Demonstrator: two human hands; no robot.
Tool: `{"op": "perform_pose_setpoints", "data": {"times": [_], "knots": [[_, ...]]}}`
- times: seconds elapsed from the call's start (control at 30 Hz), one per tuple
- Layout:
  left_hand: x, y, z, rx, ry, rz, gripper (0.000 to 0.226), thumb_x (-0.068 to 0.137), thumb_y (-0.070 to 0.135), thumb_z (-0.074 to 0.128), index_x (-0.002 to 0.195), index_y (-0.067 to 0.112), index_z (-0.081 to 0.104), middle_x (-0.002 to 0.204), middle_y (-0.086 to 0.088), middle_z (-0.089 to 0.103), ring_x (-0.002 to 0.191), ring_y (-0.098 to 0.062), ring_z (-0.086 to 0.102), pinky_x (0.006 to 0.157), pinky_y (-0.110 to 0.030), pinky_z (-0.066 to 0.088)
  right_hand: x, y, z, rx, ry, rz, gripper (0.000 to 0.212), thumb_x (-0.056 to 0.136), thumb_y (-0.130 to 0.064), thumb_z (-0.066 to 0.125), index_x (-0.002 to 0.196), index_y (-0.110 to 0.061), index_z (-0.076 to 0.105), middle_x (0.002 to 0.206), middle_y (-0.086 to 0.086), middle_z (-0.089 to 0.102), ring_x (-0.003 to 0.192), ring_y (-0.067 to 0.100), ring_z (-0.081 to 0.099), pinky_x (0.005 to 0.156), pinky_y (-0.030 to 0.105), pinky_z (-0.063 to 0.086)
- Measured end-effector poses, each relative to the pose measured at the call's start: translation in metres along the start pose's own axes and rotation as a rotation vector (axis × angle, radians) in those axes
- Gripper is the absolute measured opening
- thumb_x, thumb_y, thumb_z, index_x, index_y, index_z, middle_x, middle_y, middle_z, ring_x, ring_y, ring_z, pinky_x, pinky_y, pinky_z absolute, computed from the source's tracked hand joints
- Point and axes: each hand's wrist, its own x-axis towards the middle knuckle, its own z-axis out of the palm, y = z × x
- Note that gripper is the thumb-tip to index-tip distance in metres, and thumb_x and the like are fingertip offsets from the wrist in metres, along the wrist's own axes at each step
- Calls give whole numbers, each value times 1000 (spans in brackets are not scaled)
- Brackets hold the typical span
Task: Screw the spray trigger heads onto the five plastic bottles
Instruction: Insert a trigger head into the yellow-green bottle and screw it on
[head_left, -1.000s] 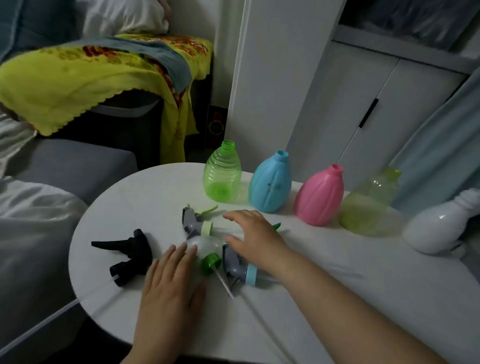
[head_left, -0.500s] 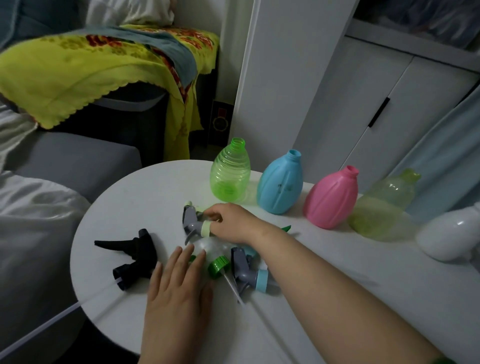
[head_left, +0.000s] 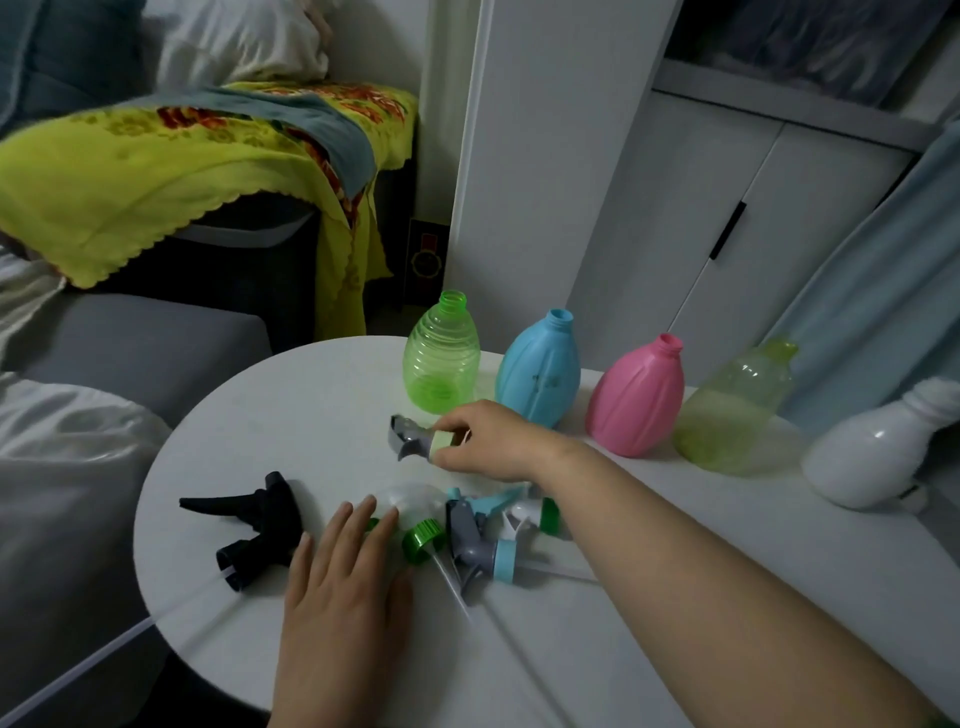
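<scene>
White round worktop stands between a grey sofa draped with a yellow-green blanket at far left and white cabinet doors behind. Along its far edge five open-necked bottles form a row: green bottle, blue bottle, pink bottle, yellowish bottle and white bottle. Loose heads lie nearer: a black trigger head at left, a clear trigger head with a green collar, and a grey trigger head with a blue collar, partly crossed by the right forearm. The right hand pinches the pale green collar of a grey trigger head just in front of the green bottle. The left hand lies flat, fingers straight, its fingertips at the clear trigger head.
</scene>
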Motion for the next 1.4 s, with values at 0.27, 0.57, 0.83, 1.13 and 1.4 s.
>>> {"op": "perform_pose_setpoints", "data": {"times": [0.27,0.57,0.83,1.13,1.4], "knots": [[-2,2,-5,-81,-22,1,59,67,36,31,101,0,64,110,-25,64,114,-26,47,107,-10,-3,-84,50,-47,581,263,-99,21,81,-7,56,88,-27,57,79,-3,58,66,4,54,56,11,46],[0,15,-1,-78,-72,-135,83,57,57,28,117,6,54,135,-18,48,129,-34,38,109,-50,17,-156,132,-84,1435,709,-178,24,87,-1,37,90,-12,58,67,-4,73,64,6,66,61,16,54],[24,64,-9,-123,5,127,35,81,25,48,92,-2,67,106,-25,65,105,-47,55,89,-63,40,-181,177,-94,1538,1034,-194,37,87,-3,40,65,-18,66,63,-6,72,57,4,64,58,14,52],[99,217,38,-508,-127,394,33,79,6,59,111,13,58,113,-2,60,104,-18,54,78,-10,30,-200,220,-86,1487,1209,-178,21,89,-11,42,88,-25,57,74,-13,74,67,2,66,62,14,53],[156,282,112,-666,-229,63,70,78,23,66,134,10,28,141,-14,37,130,-25,36,108,-35,30,-206,237,-85,1473,1279,-104,17,88,-16,43,84,-21,58,71,-17,72,67,0,66,65,11,52]]}}
